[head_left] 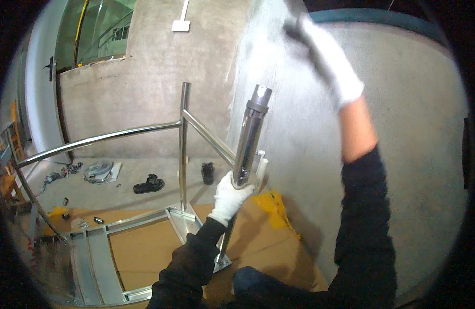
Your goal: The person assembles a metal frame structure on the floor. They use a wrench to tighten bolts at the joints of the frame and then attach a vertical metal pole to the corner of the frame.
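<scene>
My left hand [230, 198], in a white glove, is closed round the lower part of a shiny metal post [248, 139]. The post stands tilted, its top leaning slightly right, with a dark collar [257, 107] near the upper end. Above and to the right, my right hand [320, 49] is raised, also white-gloved and smeared by motion. It grips a dark tool [295, 32] whose kind the blur hides. The post belongs to a metal tube frame [183, 144] with curved rails and a flat grey base [91, 262].
Brown cardboard [145, 247] lies under the frame. A yellow plastic sheet [272, 208] is by the right wall [417, 129]. Black slippers [149, 184], a clear bag [99, 172] and small dark fittings [98, 220] lie on the floor. A white door [39, 92] stands at left.
</scene>
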Available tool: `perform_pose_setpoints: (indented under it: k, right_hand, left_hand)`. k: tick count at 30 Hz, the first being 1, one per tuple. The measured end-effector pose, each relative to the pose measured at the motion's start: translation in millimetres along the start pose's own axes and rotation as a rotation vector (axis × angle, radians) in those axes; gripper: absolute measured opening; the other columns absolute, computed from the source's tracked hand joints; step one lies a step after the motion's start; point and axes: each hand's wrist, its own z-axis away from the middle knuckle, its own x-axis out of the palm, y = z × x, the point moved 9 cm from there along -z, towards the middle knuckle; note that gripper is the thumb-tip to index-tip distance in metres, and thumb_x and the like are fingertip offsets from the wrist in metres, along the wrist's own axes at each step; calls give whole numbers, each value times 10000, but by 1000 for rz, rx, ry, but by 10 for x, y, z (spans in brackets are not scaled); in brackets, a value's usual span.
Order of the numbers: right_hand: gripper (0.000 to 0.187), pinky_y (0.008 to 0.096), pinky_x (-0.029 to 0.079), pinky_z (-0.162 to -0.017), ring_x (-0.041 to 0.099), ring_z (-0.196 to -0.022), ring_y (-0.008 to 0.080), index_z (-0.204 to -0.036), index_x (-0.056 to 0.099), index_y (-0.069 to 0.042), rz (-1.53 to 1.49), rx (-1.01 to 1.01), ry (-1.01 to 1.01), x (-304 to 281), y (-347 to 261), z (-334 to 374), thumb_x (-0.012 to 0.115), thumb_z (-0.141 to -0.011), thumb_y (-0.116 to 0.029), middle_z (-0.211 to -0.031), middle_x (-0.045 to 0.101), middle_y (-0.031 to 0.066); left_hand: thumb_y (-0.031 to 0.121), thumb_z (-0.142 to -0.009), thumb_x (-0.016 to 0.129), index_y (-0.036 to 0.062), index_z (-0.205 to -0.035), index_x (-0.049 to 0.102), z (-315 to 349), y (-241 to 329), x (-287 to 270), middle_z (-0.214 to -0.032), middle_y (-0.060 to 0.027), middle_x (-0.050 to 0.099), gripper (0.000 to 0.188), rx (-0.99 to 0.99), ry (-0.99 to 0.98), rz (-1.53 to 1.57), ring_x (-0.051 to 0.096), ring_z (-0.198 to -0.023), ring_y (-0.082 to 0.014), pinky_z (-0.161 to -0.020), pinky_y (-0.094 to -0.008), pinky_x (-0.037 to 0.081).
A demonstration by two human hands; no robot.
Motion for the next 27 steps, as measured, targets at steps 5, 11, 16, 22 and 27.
perform_pose_setpoints:
  k: [5,11,16,22,27]
  right_hand:
    - [305,341,551,-746,637,-767,189,-1080,517,29,-844,316,131,1113,265,789,620,-893,-190,-816,596,82]
    - [274,324,586,-602,626,-621,162,-1037,501,34,-752,307,60,1170,265,761,651,-850,-100,-771,587,76]
    - [256,307,579,-570,614,-561,155,-1016,514,27,-625,262,10,1161,160,695,656,-837,-87,-755,585,72]
    - [261,283,566,-546,617,-593,143,-1022,518,32,-720,251,185,1099,179,826,661,-829,-70,-757,589,67]
    - [265,279,566,-560,627,-647,147,-1034,513,35,-769,273,194,1153,205,814,661,-831,-52,-813,596,91]
  left_hand:
    - [119,-705,763,26,-1033,569,-11,6,134,-892,-4,594,392,-6,-31,15,545,-817,-92,-766,-271,475]
    - [133,-706,755,20,-1020,585,16,-98,60,-900,-56,607,375,8,12,-36,575,-826,-151,-774,-298,481]
    - [202,-684,759,17,-940,611,-20,-139,69,-892,-154,615,349,20,46,6,616,-832,-281,-770,-373,485]
    - [209,-680,765,17,-932,610,14,-154,126,-901,-159,621,353,18,38,37,621,-845,-288,-773,-379,485]
    - [171,-696,764,5,-989,611,45,-54,56,-904,-123,655,370,15,40,-33,633,-834,-217,-774,-336,498]
